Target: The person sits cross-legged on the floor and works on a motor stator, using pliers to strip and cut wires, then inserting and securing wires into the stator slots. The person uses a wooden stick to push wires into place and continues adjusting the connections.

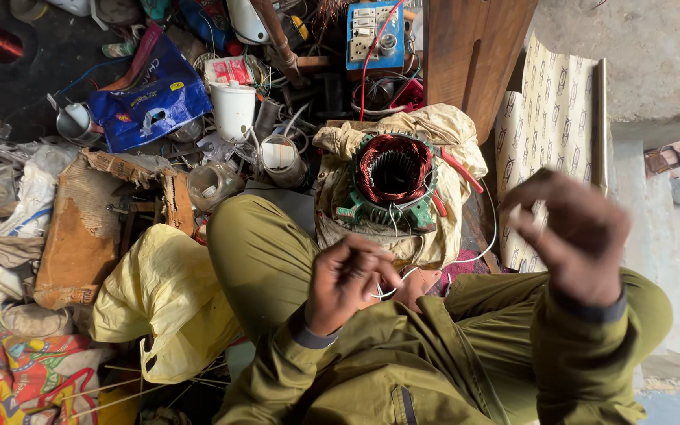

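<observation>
pinching a thin white thread (391, 287), limp and light, the left hand (345, 282) grips it while the blurred right hand (580, 236) looks pinched too, above the motor coil (393, 175).

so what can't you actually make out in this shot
Head view only:
- Right hand: motion-blurred, so its grip is unclear.
- White string in the left hand: too thin to trace its full run.
- Motor stator: underside hidden by the cloth.
- Red spool: cut off by the left edge.

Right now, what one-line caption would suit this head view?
Seated person's left hand pinches thin white wire, right hand raised, before a copper-wound motor stator.
</observation>
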`<state>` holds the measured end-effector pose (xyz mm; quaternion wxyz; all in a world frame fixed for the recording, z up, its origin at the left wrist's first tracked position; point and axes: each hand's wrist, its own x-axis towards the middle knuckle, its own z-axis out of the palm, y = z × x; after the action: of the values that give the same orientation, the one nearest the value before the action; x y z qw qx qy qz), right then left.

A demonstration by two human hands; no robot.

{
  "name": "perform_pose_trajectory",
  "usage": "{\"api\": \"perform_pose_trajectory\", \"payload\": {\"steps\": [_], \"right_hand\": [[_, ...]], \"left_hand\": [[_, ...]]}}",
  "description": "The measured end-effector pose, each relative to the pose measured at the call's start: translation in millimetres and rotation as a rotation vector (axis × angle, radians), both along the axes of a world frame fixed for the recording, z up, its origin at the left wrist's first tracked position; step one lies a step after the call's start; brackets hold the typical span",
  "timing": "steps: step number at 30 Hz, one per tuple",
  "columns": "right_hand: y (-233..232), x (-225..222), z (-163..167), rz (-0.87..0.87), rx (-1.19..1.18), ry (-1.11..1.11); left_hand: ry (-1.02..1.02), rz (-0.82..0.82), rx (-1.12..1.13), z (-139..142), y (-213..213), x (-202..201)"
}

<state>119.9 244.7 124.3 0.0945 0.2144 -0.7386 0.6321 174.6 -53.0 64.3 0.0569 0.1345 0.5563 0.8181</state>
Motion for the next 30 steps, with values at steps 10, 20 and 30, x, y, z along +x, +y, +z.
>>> {"api": "perform_pose_trajectory", "payload": {"steps": [10, 20, 30], "right_hand": [[-58.1, 25.6, 18.0, -0.033, 0.095, 0.064], [-57.3, 26.2, 4.6, -0.155, 0.030, 0.111], [-48.7, 28.0, -9.9, -0.065, -0.116, 0.106]], "left_hand": [[0.088, -0.040, -0.224, 39.2, 45.6, -11.0], [0.344, 0.187, -0.397, 55.0, 52.0, -27.4], [0.558, 0.180, -0.491, 53.6, 56.2, -31.2]]}}
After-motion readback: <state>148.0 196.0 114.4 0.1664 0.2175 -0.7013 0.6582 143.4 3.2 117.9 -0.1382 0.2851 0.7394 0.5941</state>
